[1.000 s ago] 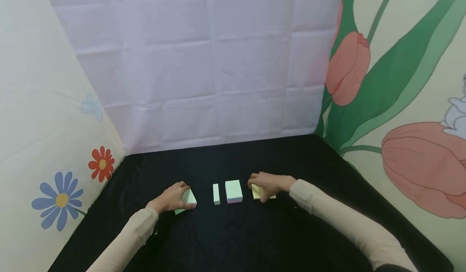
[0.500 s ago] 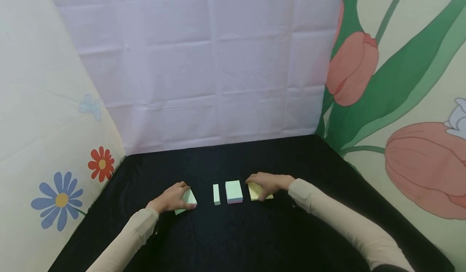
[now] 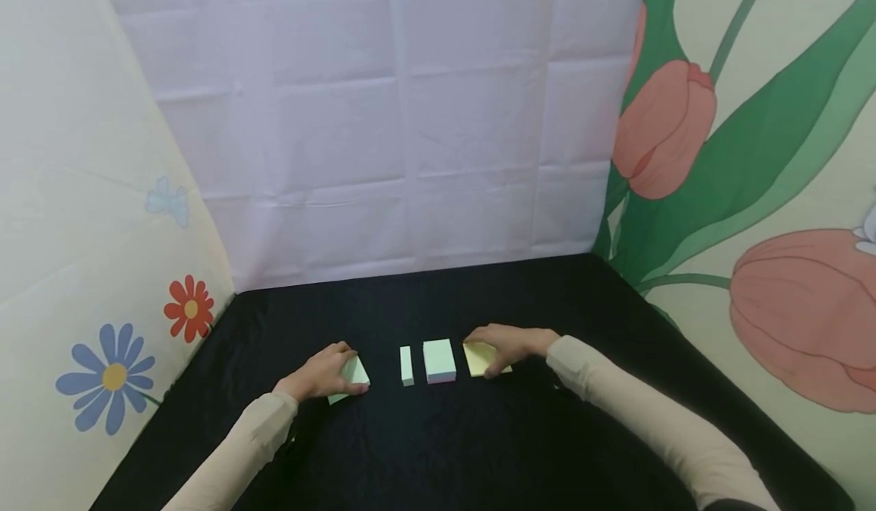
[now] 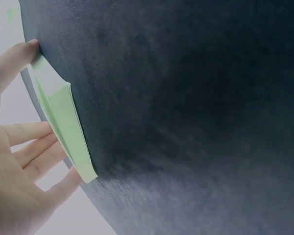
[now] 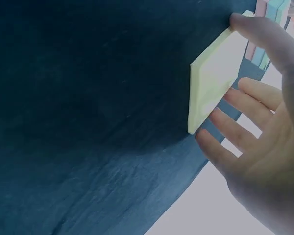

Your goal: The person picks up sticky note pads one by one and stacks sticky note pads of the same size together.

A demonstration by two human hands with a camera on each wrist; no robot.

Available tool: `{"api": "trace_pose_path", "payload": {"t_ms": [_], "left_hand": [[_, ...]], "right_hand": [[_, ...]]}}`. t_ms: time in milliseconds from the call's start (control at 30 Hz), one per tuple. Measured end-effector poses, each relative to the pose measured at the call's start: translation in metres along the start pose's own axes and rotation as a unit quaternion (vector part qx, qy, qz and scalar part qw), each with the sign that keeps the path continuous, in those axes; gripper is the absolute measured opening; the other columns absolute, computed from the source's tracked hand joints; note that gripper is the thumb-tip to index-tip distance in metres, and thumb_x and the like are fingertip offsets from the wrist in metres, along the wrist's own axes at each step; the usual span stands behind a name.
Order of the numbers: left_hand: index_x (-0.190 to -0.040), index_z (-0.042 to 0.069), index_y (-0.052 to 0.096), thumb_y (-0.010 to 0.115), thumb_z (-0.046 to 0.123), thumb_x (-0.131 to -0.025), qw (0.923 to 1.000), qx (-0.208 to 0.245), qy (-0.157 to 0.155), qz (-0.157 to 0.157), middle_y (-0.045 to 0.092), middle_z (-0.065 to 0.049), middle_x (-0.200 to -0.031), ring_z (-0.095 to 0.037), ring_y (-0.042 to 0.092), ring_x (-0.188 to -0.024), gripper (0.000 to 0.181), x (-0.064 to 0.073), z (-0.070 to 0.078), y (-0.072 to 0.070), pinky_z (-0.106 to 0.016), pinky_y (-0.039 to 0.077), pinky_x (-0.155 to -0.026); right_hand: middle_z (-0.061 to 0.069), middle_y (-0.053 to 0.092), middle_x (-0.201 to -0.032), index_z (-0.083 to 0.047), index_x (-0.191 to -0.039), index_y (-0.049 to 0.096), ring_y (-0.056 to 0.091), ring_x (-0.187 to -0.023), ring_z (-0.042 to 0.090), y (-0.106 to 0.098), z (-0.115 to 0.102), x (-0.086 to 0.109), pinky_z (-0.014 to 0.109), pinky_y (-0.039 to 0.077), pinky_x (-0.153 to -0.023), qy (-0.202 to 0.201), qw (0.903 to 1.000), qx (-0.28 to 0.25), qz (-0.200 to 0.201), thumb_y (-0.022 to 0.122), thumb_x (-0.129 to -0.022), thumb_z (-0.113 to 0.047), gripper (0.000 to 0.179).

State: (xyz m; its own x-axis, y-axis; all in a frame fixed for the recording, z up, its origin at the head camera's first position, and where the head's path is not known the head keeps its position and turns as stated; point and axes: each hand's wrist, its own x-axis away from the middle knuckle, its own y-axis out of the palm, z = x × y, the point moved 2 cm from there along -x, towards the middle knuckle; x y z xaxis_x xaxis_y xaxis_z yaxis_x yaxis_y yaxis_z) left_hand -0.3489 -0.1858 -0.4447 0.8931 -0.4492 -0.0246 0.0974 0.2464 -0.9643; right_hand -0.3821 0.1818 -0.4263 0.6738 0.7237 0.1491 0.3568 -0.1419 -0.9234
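My left hand [image 3: 320, 372] grips a light green sticky-note pad [image 3: 354, 371] lying at the left on the black cloth. The left wrist view has the thumb at one edge of the green pad [image 4: 68, 120] and the fingers along the opposite edge. On the other side, my right hand [image 3: 509, 345] holds a thin yellow sticky-note pad [image 3: 479, 357] between thumb and fingers, close over the cloth. Just left of the yellow pad sits a stack of sticky-note pads [image 3: 439, 357], green on top, with blue and pink layers showing in the right wrist view.
A narrow pale green block [image 3: 407, 365] stands left of the stack, with a small gap between them. Black cloth [image 3: 438, 450] covers the table. A white sheet [image 3: 411, 115] hangs behind, and flower-printed cloths [image 3: 787, 192] hang at both sides.
My right hand has slid the yellow pad a little to the left, nearer the stack. The left hand and the green pad have stayed in place.
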Motion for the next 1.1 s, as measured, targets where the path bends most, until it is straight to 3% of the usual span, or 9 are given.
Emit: {"api": "trace_pose_path", "payload": {"t_ms": [167,733,1100], "left_hand": [[-0.124,-0.003,0.062,0.078,0.046,-0.08,1.0,-0.002,-0.005,-0.003,0.057,-0.011,-0.113,-0.02,0.049,-0.089,0.068,0.001,0.002,-0.001,-0.037,0.046,-0.071],[-0.125,-0.005,0.061,0.078,0.045,-0.08,0.9999,0.009,0.001,-0.01,0.057,-0.014,-0.115,-0.023,0.05,-0.091,0.069,0.004,0.003,-0.004,-0.039,0.046,-0.073],[-0.126,-0.006,0.061,0.077,0.045,-0.082,0.9999,-0.007,-0.001,-0.011,0.058,-0.016,-0.117,-0.024,0.051,-0.092,0.069,0.002,0.002,-0.003,-0.04,0.048,-0.074]], "right_hand": [[0.01,0.054,-0.13,-0.004,-0.134,0.055,0.049,-0.107,0.023,0.001,0.008,0.006,0.036,0.043,-0.087,-0.013,0.9999,0.003,0.008,0.082,-0.081,-0.03,0.065],[0.01,0.049,-0.135,-0.004,-0.135,0.054,0.047,-0.119,0.027,0.003,0.029,0.018,0.045,0.04,-0.099,0.028,0.9996,0.0,0.004,0.08,-0.084,-0.038,0.067],[0.016,0.047,-0.137,-0.001,-0.134,0.055,0.045,-0.121,0.034,0.004,0.042,0.027,0.051,0.038,-0.1,0.015,0.9996,0.003,0.024,0.078,-0.084,-0.044,0.07]]}}
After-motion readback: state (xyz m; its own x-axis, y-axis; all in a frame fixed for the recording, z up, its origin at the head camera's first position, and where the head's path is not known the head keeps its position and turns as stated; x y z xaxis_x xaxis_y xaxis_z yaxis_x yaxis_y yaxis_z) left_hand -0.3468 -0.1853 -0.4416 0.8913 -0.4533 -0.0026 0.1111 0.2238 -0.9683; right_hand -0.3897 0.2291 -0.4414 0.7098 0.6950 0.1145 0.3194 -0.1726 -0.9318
